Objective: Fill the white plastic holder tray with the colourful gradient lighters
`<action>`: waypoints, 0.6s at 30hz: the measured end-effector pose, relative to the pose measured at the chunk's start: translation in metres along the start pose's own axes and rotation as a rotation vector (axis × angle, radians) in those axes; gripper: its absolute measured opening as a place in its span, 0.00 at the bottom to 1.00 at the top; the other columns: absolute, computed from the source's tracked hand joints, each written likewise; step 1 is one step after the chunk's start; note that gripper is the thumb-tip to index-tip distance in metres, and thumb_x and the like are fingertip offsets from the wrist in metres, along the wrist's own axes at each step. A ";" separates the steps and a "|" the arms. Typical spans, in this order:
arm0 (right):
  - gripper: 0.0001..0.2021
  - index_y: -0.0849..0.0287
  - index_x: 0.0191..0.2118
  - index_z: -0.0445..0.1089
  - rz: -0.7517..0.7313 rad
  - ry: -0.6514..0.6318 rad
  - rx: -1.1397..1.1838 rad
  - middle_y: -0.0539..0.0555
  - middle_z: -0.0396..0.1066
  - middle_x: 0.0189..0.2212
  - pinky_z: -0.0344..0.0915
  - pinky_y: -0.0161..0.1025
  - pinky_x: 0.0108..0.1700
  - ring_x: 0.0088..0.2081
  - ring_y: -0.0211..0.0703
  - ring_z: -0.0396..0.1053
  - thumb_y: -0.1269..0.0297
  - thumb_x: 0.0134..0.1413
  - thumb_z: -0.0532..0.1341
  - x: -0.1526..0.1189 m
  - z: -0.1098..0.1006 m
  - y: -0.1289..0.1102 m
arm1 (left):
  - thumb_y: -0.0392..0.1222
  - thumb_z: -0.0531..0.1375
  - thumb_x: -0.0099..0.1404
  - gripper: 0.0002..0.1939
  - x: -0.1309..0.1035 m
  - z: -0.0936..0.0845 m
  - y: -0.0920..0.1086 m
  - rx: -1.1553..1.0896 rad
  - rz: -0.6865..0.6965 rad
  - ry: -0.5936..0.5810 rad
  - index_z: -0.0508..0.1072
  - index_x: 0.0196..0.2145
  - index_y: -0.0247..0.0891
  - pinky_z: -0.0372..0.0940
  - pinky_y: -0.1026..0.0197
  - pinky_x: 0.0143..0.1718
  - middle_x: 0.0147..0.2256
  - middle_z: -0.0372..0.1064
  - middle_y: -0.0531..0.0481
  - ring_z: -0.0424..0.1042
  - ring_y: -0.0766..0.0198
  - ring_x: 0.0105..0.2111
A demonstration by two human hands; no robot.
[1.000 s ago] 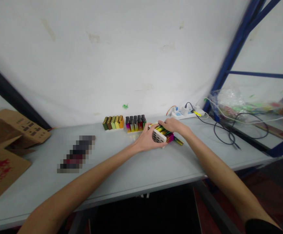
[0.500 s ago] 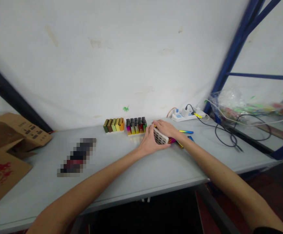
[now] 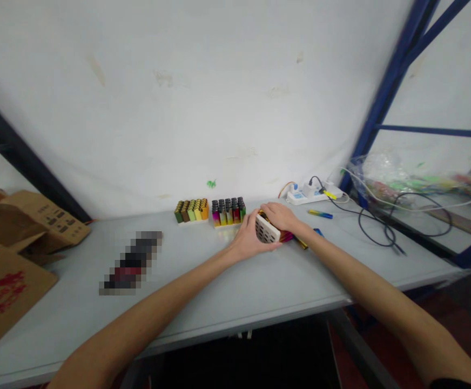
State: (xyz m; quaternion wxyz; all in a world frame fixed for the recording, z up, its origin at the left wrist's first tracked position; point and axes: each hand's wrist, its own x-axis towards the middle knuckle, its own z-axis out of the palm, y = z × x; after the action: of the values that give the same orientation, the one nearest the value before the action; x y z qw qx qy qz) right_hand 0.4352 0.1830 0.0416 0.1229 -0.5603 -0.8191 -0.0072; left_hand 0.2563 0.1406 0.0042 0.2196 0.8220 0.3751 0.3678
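My left hand [image 3: 247, 237] is wrapped round a white lighter tray [image 3: 267, 229] tipped on its side, its underside of oval holes facing me. Over the tray's far right side curls my right hand [image 3: 281, 217], touching its upper end; what its fingers grip is hidden. Shiny purple-red lighters [image 3: 287, 236] show behind the tray, and a gold lighter [image 3: 302, 243] lies under my right wrist. To the left stand a filled tray of multicoloured lighters with black tops [image 3: 228, 212] and a filled tray of green-to-orange lighters [image 3: 192, 210].
A blue-yellow lighter [image 3: 320, 214] lies right of my right hand, near a white power strip [image 3: 310, 193]. Black cables [image 3: 381, 232] run along the table's right side. Cardboard boxes [image 3: 12, 281] and a pixelated dark object [image 3: 132, 262] are on the left. A blue metal post [image 3: 381, 102] stands at right.
The blue-yellow lighter has shifted right and now lies apart from my right arm. Both hands stay around the tray with little movement. The view has shifted slightly.
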 end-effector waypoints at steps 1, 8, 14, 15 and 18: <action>0.23 0.60 0.46 0.76 0.011 0.007 0.012 0.62 0.78 0.48 0.61 0.37 0.50 0.50 0.47 0.73 0.60 0.76 0.44 0.000 -0.001 0.002 | 0.60 0.75 0.50 0.61 -0.001 0.000 0.001 0.001 -0.008 0.000 0.49 0.70 0.40 0.52 0.41 0.70 0.66 0.55 0.35 0.55 0.40 0.69; 0.23 0.63 0.37 0.78 0.066 0.079 0.092 0.60 0.80 0.40 0.59 0.35 0.43 0.41 0.46 0.73 0.62 0.71 0.47 -0.003 -0.006 0.020 | 0.61 0.74 0.50 0.60 -0.005 -0.004 0.009 0.001 -0.060 -0.014 0.49 0.70 0.40 0.53 0.42 0.70 0.66 0.53 0.35 0.56 0.41 0.68; 0.22 0.63 0.32 0.78 0.054 0.126 0.236 0.57 0.78 0.33 0.59 0.36 0.39 0.35 0.44 0.71 0.61 0.66 0.48 -0.004 -0.002 0.035 | 0.61 0.75 0.49 0.60 -0.006 -0.007 0.010 -0.005 -0.064 -0.026 0.51 0.70 0.40 0.54 0.42 0.69 0.65 0.55 0.35 0.59 0.41 0.67; 0.22 0.63 0.32 0.78 0.048 0.123 0.251 0.56 0.78 0.32 0.59 0.36 0.39 0.35 0.44 0.70 0.61 0.66 0.48 -0.004 -0.001 0.038 | 0.61 0.75 0.49 0.60 -0.006 -0.007 0.010 -0.005 -0.065 -0.026 0.52 0.69 0.39 0.55 0.42 0.69 0.65 0.56 0.35 0.59 0.40 0.66; 0.23 0.63 0.32 0.78 0.025 0.115 0.301 0.55 0.77 0.31 0.60 0.36 0.40 0.35 0.45 0.71 0.60 0.66 0.47 -0.003 0.002 0.047 | 0.61 0.75 0.48 0.59 -0.005 -0.007 0.009 -0.004 -0.050 -0.016 0.54 0.69 0.38 0.56 0.43 0.68 0.64 0.57 0.35 0.60 0.41 0.66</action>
State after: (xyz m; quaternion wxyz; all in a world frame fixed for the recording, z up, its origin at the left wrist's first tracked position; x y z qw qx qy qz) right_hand 0.4790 0.1984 0.0327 0.2523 -0.5445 -0.7954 0.0851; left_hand 0.2523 0.1318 0.0121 0.2335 0.8149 0.3932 0.3562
